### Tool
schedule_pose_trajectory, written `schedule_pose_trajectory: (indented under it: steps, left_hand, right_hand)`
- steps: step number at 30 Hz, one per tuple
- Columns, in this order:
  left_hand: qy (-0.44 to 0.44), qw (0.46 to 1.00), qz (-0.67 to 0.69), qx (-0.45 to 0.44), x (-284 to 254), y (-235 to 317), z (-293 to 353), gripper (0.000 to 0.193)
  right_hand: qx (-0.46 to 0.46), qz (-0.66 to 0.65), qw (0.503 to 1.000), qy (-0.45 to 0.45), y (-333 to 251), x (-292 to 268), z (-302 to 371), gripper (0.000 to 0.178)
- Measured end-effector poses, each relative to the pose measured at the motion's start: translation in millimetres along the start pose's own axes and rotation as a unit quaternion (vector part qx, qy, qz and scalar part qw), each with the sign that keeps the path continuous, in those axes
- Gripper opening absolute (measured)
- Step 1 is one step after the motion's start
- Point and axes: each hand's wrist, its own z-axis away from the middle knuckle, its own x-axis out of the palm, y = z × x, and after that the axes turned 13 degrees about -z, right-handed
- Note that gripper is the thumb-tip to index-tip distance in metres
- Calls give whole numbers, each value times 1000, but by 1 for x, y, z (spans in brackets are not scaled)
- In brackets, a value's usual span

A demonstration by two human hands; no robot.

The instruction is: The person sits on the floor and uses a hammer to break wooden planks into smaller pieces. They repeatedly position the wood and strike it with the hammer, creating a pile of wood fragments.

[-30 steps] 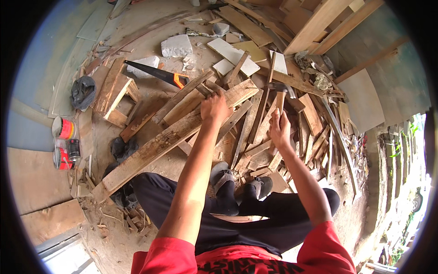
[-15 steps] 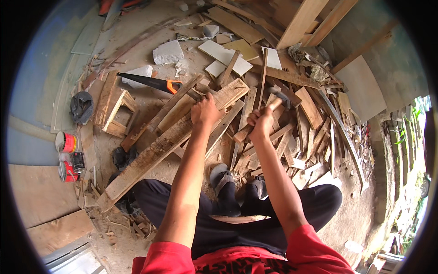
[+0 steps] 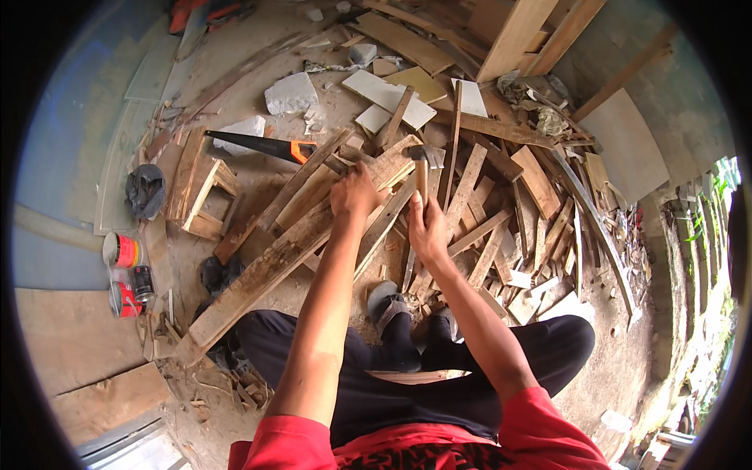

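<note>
My left hand is closed over a long, rough wooden beam, which slants from the lower left up to the centre. Wrapped round the wooden handle of a hammer is my right hand. The hammer's dark metal head is at the beam's upper end, seemingly against it; exact contact I cannot tell. Just left of the beam lies another plank, partly covered by my left hand. A handsaw with a black blade and orange handle rests beyond the planks, to the left.
Scrap wood lies heaped on the right. At the left are a small wooden frame, a black plastic bag and paint cans. Stone chunks and white boards lie farther off. My sandalled feet are below the beam.
My right hand has swung the hammer leftward, from over the scrap pile to the beam's upper end. My left hand stays on the beam.
</note>
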Motion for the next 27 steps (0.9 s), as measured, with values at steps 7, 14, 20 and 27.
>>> schedule_pose_trajectory:
  steps: [7, 14, 20, 27]
  left_hand:
    - [-5, 1000, -13, 12, -5, -5, 4, 78]
    - [15, 1000, 2, 16, 6, -10, -7, 77]
    - [-34, 999, 27, -6, -5, -3, 3, 83]
    - [-13, 1000, 4, 13, -3, -7, 4, 81]
  right_hand:
    - [-251, 78, 962, -71, -63, -45, -26, 32]
    - [-62, 181, 978, -87, -17, -77, -52, 32]
    - [-149, 151, 972, -102, -46, -64, -37, 30]
    - [-113, 138, 979, -100, -43, -59, -40, 28]
